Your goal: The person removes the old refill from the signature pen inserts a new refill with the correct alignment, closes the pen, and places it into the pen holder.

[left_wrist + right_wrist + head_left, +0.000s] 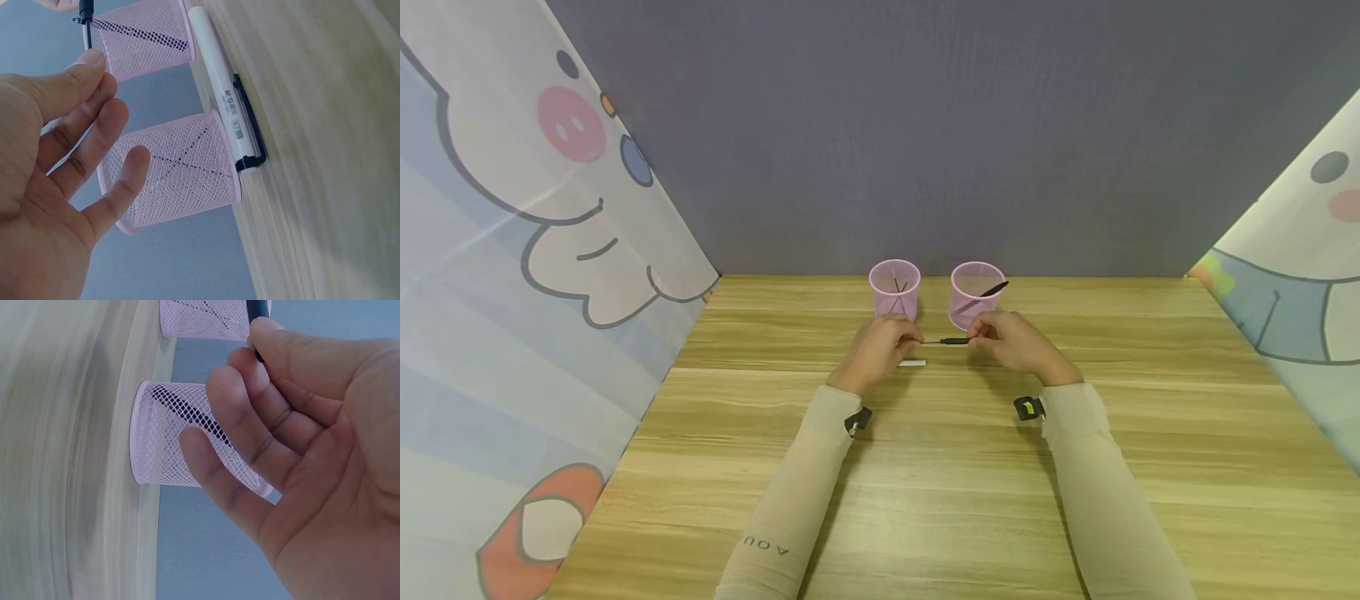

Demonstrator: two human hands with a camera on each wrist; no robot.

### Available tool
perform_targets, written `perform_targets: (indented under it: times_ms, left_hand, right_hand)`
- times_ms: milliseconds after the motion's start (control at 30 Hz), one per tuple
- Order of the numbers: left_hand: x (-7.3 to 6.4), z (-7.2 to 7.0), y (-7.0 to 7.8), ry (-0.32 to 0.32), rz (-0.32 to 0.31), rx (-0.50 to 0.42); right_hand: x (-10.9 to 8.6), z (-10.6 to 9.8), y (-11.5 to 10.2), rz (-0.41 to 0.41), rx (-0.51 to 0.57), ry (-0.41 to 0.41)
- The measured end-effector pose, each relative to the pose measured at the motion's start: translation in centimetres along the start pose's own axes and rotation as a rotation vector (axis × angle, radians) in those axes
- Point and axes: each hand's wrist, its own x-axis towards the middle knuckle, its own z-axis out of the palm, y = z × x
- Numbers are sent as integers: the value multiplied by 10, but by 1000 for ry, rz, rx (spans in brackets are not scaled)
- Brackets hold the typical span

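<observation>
Above the table, both hands hold one slim piece between them: a black pen grip (955, 341) with a thin dark refill (89, 39) sticking out of its left end. My left hand (877, 346) pinches the refill's end between thumb and forefinger, its other fingers loosely spread. At the far end of the grip, my right hand (1017, 342) pinches it with thumb and fingertips. A white pen barrel (219, 81) with a black clip lies on the table beneath the left hand, partly hidden by it in the head view.
Two pink mesh cups stand behind the hands near the dark back wall (940, 150). The left cup (874, 292) contains thin dark rods (178, 160). A black pen-like stick (995, 289) leans out of the right cup (955, 310). Cartoon-printed curtains (512, 275) flank the wooden table (940, 500).
</observation>
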Motion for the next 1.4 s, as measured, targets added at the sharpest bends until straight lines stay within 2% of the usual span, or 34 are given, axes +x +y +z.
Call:
perform_targets:
  times_ms: [133,600,1400]
  left_hand:
    - [-1,-2,-1,2,-17,-22]
    - [-1,-5,-7,4,-32,-4]
    - [-3,-10,-10,15,-30,2]
  right_hand:
    - [-1,0,0,4,4,1]
    - [-2,-3,1,22,-3,1]
    - [-3,-5,1,41,1,11]
